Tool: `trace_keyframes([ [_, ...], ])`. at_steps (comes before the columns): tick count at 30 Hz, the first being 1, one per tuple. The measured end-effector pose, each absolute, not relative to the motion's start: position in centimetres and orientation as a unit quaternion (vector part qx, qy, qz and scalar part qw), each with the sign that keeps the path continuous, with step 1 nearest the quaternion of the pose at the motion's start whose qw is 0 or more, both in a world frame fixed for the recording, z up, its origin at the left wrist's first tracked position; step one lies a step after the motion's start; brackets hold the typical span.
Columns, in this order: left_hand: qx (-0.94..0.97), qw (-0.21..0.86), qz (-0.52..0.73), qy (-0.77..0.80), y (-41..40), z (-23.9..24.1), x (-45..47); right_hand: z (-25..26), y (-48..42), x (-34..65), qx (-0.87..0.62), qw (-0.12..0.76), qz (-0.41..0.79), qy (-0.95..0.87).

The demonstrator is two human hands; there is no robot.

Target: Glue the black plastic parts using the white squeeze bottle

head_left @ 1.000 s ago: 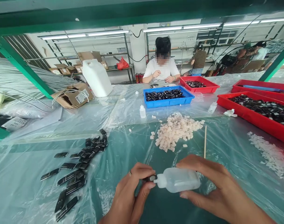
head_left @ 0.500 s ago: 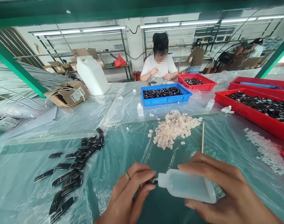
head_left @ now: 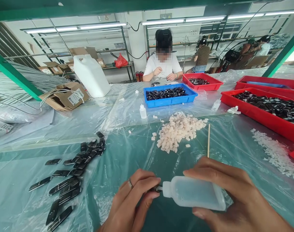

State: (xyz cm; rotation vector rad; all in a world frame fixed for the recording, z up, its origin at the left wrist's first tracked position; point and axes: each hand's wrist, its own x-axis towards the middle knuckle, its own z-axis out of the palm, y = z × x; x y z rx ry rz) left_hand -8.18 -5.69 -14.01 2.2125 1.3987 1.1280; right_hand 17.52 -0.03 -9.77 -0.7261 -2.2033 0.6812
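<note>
Between thumb and fingers, my left hand (head_left: pixel 137 198) pinches a small dark piece (head_left: pixel 156 188), mostly covered by the fingertips. My right hand (head_left: pixel 224 190) is wrapped round a translucent squeeze bottle (head_left: pixel 195 192), tipped on its side. The bottle's nozzle points left and meets the dark piece; whether liquid comes out cannot be made out. Beyond the hands lies a heap of small whitish pieces (head_left: pixel 178 132). A thin wooden stick (head_left: pixel 208 140) lies just past my right hand. To the left, flat glossy black pieces (head_left: pixel 71 180) are spread in a loose row.
A blue tray (head_left: pixel 171 102) of black pieces stands at the far side, near a seated person (head_left: pixel 162 61). Red trays (head_left: pixel 258 117) line the right. A small white bottle (head_left: pixel 143 112), a big white jug (head_left: pixel 91 77) and a cardboard box (head_left: pixel 64 96) stand farther back.
The view has shifted slightly, so the table's things sit a little further left and up. Both hands keep their grips, with the bottle's nozzle still at the dark piece.
</note>
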Motion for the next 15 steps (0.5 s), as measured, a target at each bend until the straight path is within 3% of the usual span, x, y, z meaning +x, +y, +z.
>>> trace_keyframes([
  [15, 0.713, 0.177, 0.428, 0.526, -6.5, -14.3, -6.9, -10.7, -1.0, 18.5, -0.309, 0.357, 0.165, -0.866],
])
